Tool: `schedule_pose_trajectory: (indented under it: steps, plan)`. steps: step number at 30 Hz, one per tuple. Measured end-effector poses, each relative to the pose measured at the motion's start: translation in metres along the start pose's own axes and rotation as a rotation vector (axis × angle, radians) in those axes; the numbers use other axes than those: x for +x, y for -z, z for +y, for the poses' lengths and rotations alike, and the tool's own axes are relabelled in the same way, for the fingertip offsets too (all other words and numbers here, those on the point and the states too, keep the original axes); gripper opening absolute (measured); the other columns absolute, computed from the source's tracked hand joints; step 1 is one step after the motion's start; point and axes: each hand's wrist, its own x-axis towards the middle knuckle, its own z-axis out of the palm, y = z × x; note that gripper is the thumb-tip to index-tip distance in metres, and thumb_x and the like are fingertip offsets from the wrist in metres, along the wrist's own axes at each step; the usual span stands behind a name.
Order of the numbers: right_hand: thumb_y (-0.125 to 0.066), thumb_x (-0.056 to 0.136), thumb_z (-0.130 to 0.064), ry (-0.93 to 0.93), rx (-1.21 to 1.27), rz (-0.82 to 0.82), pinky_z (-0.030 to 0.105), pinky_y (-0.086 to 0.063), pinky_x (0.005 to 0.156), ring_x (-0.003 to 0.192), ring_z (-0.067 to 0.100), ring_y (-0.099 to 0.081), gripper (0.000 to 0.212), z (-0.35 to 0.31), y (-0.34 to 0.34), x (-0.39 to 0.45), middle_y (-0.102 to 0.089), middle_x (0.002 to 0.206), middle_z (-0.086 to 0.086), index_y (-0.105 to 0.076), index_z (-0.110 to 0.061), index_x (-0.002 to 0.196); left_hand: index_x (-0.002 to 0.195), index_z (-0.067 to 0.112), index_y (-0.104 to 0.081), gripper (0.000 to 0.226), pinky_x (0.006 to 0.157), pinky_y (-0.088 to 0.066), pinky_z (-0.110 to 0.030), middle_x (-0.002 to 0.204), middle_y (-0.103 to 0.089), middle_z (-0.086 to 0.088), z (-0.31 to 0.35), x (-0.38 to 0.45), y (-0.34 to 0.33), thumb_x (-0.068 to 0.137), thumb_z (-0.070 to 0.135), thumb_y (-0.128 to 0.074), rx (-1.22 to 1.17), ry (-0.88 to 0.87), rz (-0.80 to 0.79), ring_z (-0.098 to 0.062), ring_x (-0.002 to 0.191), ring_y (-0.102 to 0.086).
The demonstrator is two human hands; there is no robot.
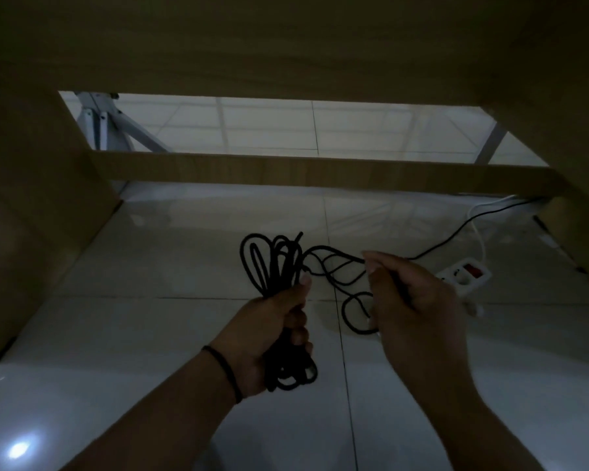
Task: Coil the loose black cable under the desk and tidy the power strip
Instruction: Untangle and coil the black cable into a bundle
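The left hand (pixel 272 331) grips the bundled black cable (pixel 279 263); the right hand (pixel 412 300) pinches its loose strand, both just left of the power strip (pixel 463 277). Pulling hard might drag the strip or tangle those slack loops.

two bare forearms, no sleeves. left wrist (pixel 223 372) bears a thin dark band (pixel 225 370). right hand (pixel 419 300) unadorned.
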Motion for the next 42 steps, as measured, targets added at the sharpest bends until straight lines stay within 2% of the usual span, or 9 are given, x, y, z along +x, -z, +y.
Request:
schedule_pose_trajectory:
  steps: [5, 9, 12, 15, 19, 22, 25, 35, 42]
  plan:
    - [-0.045, 0.095, -0.024, -0.157, 0.149, -0.012, 0.014, -0.046, 0.051, 0.05, 0.004, -0.056, 0.018, 0.004, -0.023, -0.016, -0.061, 0.058, -0.005, -0.061, -0.025, 0.088, 0.061, 0.019, -0.045, 0.032, 0.049, -0.044, -0.023, 0.049, -0.037, 0.004, -0.013, -0.003, -0.011, 0.084, 0.036, -0.061, -0.081, -0.009, -0.049, -0.012, 0.044, -0.039]
    - [-0.056, 0.089, -0.021, -0.051, 0.044, -0.052, 0.008, -0.046, 0.059, 0.073, -0.003, -0.06, 0.027, 0.01, -0.032, -0.02, -0.065, 0.08, -0.016, -0.063, -0.042, 0.075, 0.06, 0.018, -0.051, 0.044, 0.063, -0.041, -0.028, 0.059, -0.039, -0.002, -0.01, -0.005, -0.007, 0.066, 0.057, -0.069, -0.021, -0.037, -0.085, -0.016, 0.055, -0.04]
    - [-0.06, 0.087, -0.017, 0.035, -0.068, -0.092, 0.01, -0.046, 0.061, 0.076, 0.006, -0.059, 0.028, 0.012, -0.032, -0.021, -0.058, 0.08, -0.01, -0.066, -0.039, 0.071, 0.092, 0.011, -0.059, 0.066, 0.089, -0.049, -0.039, 0.097, -0.058, -0.013, -0.01, -0.007, -0.009, 0.054, 0.063, -0.074, 0.04, -0.074, -0.166, -0.03, 0.087, -0.055]
    - [-0.06, 0.086, -0.007, 0.079, -0.142, -0.172, 0.012, -0.044, 0.055, 0.069, 0.012, -0.055, 0.019, 0.016, -0.034, -0.023, -0.052, 0.077, -0.004, -0.065, -0.015, 0.069, 0.097, 0.009, -0.066, 0.053, 0.082, -0.055, -0.031, 0.093, -0.071, -0.012, -0.013, -0.011, -0.014, 0.069, 0.054, -0.062, 0.022, -0.087, -0.177, -0.024, 0.091, -0.068]
    - [-0.048, 0.086, -0.013, 0.123, -0.145, -0.303, 0.011, -0.043, 0.056, 0.073, 0.013, -0.054, 0.016, 0.016, -0.036, -0.023, -0.05, 0.082, -0.005, -0.063, -0.015, 0.084, 0.125, 0.011, -0.057, 0.056, 0.09, -0.051, -0.032, 0.099, -0.073, -0.007, -0.011, -0.007, -0.013, 0.084, 0.049, -0.054, -0.046, -0.126, -0.096, -0.02, 0.101, -0.066]
    - [-0.051, 0.091, -0.012, 0.137, -0.171, -0.296, 0.006, -0.043, 0.066, 0.087, 0.003, -0.053, 0.021, 0.019, -0.036, -0.024, -0.052, 0.09, -0.01, -0.059, -0.026, 0.104, 0.101, 0.014, -0.068, 0.042, 0.077, -0.054, -0.031, 0.083, -0.073, -0.004, -0.009, -0.003, -0.011, 0.084, 0.049, -0.053, 0.01, -0.242, 0.004, -0.017, 0.083, -0.07]
    - [-0.057, 0.09, -0.016, 0.182, -0.306, -0.23, 0.008, -0.041, 0.059, 0.079, 0.008, -0.051, 0.009, 0.023, -0.036, -0.025, -0.052, 0.08, -0.006, -0.056, -0.021, 0.082, 0.066, 0.018, -0.059, 0.036, 0.062, -0.044, -0.027, 0.057, -0.057, 0.001, -0.013, 0.001, -0.01, 0.083, 0.049, -0.054, 0.088, -0.314, 0.09, -0.014, 0.056, -0.057]
    - [-0.049, 0.087, -0.04, 0.279, -0.388, -0.249, 0.006, -0.037, 0.062, 0.076, -0.001, -0.046, 0.011, 0.03, -0.038, -0.027, -0.039, 0.082, -0.018, -0.041, -0.033, 0.084, 0.062, 0.017, -0.048, 0.035, 0.049, -0.05, -0.025, 0.05, -0.047, 0.002, 0.013, 0.007, 0.002, 0.092, 0.035, -0.052, -0.171, -0.385, 0.258, -0.011, 0.044, -0.054]
    - [-0.052, 0.092, -0.031, 0.165, -0.265, -0.535, 0.012, -0.043, 0.063, 0.08, 0.007, -0.057, 0.022, 0.03, -0.031, -0.019, -0.064, 0.084, -0.008, -0.067, -0.03, 0.109, 0.059, 0.021, -0.039, 0.039, 0.039, -0.04, -0.015, 0.04, -0.033, 0.009, 0.046, 0.015, 0.033, 0.096, 0.033, -0.047, -0.314, -0.452, 0.375, -0.007, 0.033, -0.034]
